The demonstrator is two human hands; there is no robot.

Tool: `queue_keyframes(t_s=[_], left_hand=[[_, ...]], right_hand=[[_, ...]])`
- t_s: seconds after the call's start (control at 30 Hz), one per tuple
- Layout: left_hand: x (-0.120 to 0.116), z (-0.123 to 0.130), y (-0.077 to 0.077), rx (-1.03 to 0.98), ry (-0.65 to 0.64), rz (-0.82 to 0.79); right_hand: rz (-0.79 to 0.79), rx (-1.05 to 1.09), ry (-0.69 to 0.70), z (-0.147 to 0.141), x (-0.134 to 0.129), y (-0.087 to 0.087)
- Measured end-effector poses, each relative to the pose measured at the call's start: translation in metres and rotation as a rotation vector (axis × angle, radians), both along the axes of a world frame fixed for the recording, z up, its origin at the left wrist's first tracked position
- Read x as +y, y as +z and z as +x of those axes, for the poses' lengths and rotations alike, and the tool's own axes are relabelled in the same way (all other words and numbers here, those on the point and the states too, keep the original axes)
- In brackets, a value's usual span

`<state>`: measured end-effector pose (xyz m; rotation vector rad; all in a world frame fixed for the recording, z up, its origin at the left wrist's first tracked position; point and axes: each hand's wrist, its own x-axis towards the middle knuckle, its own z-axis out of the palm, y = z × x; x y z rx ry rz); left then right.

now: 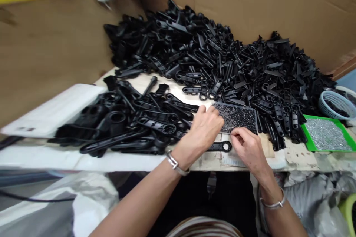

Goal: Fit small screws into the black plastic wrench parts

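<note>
My left hand (205, 125) is closed, with curled fingers at the left edge of a clear shallow tray (256, 120) of small black pieces. What its fingertips hold, if anything, is hidden. At the tray's front edge my right hand (247, 147) has thumb and forefinger pinched together; I cannot make out anything between them. A black plastic arm-shaped part (219, 146) with a toothed ring end lies between my hands, partly covered by my left wrist.
A large heap of black plastic parts (194, 48) fills the back of the table. More long black parts (133, 118) lie at left beside a white plastic slab (59, 109). At right stand a green tray (307, 133) of small silvery pieces and a blue basket (328, 107).
</note>
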<state>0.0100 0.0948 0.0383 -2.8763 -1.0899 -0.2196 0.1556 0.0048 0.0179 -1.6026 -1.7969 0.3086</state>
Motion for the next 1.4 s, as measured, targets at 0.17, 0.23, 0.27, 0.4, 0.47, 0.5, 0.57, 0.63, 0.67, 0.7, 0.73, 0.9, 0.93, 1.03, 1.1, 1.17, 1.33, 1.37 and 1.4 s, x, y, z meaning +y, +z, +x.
queue_keyframes(t_s=[0.17,0.23,0.27,0.4,0.47,0.5,0.57,0.63,0.67,0.7,0.73,0.9,0.93,1.03,1.1,1.17,1.33,1.37,1.4], left_hand=[[-0.001,0.003,0.003,-0.028,0.005,-0.045],[-0.001,0.004,0.003,-0.026,-0.016,-0.092],[-0.001,0.005,0.002,-0.025,-0.027,-0.112],[0.001,0.006,-0.007,-0.054,-0.047,-0.105],[0.001,0.006,-0.011,-0.064,-0.047,-0.083],[0.001,0.006,-0.012,-0.066,-0.047,-0.071],[-0.001,0.005,-0.011,-0.065,-0.049,-0.048],[-0.004,0.005,-0.009,-0.056,-0.066,-0.039],[-0.005,0.004,-0.008,-0.051,-0.078,-0.039],[-0.006,0.004,-0.008,-0.047,-0.091,-0.039],[-0.006,0.003,-0.007,-0.046,-0.104,-0.039],[-0.001,0.002,-0.009,-0.11,-0.102,-0.07],[0.001,0.002,-0.008,-0.134,-0.089,-0.086],[0.005,0.001,-0.003,-0.185,-0.041,-0.147],[0.006,0.001,0.0,-0.196,-0.016,-0.177],[0.006,-0.001,0.001,-0.211,0.005,-0.189],[0.009,-0.002,-0.002,-0.307,0.054,-0.262],[0.01,-0.002,-0.003,-0.368,0.051,-0.291],[0.011,-0.001,-0.004,-0.454,0.042,-0.334]], right_hand=[[0.008,0.008,-0.018,0.005,-0.002,-0.001],[0.012,-0.002,-0.026,0.005,-0.002,-0.002],[0.019,-0.006,-0.023,0.005,-0.002,-0.002],[0.021,-0.009,-0.019,0.004,-0.004,-0.001],[-0.006,0.015,-0.048,0.006,-0.005,0.001],[-0.019,0.035,-0.064,0.007,-0.005,0.002],[-0.039,0.079,-0.09,0.01,-0.006,0.003],[-0.045,0.102,-0.104,0.012,-0.005,0.003],[-0.043,0.105,-0.106,0.012,-0.005,0.002],[-0.036,0.104,-0.108,0.012,-0.005,0.002],[-0.032,0.101,-0.107,0.012,-0.005,0.001],[-0.048,0.132,-0.108,0.011,-0.005,-0.003],[-0.06,0.155,-0.115,0.011,-0.005,-0.003],[-0.12,0.313,-0.144,0.013,-0.004,-0.001],[-0.163,0.472,-0.163,0.014,-0.003,0.0],[-0.195,0.603,-0.171,0.015,-0.001,0.001],[-0.234,0.776,-0.147,0.021,0.001,-0.002],[-0.24,0.807,-0.141,0.021,0.002,-0.003],[-0.248,0.838,-0.137,0.021,0.003,-0.003]])
